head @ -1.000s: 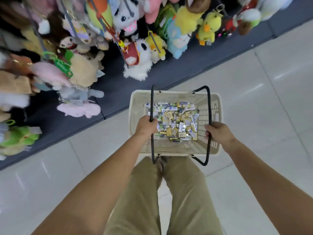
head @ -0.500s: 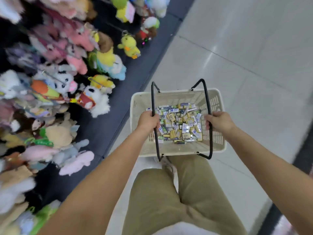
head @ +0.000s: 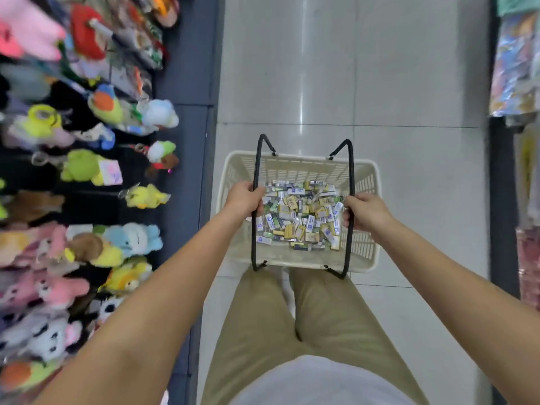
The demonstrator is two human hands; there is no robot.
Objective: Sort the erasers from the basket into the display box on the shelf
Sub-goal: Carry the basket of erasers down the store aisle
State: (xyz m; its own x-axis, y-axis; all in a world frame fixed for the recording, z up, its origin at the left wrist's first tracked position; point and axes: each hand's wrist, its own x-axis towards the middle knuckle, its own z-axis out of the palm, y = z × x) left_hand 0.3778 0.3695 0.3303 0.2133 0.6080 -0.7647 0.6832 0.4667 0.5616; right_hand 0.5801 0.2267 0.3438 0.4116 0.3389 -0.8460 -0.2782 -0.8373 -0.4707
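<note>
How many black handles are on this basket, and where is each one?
2. The left handle stands over the left side of the basket, gripped by the left hand; the right handle stands over the right side, gripped by the right hand. None seems hidden.

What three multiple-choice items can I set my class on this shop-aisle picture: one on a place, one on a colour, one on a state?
1. Where do the plush toys hang?
A. On the person's left
B. On the person's right
C. On the floor tiles

2. What colour are the basket's handles?
A. White
B. Black
C. Red

3. What are the hands doing?
A. Each grips a handle
B. Both hang empty
C. One picks out an eraser

Answers:
1 A: the toys fill the rack beside the left arm.
2 B: the handles are black against the cream basket.
3 A: the left hand and right hand each curl round a handle, with the erasers untouched below.
</note>
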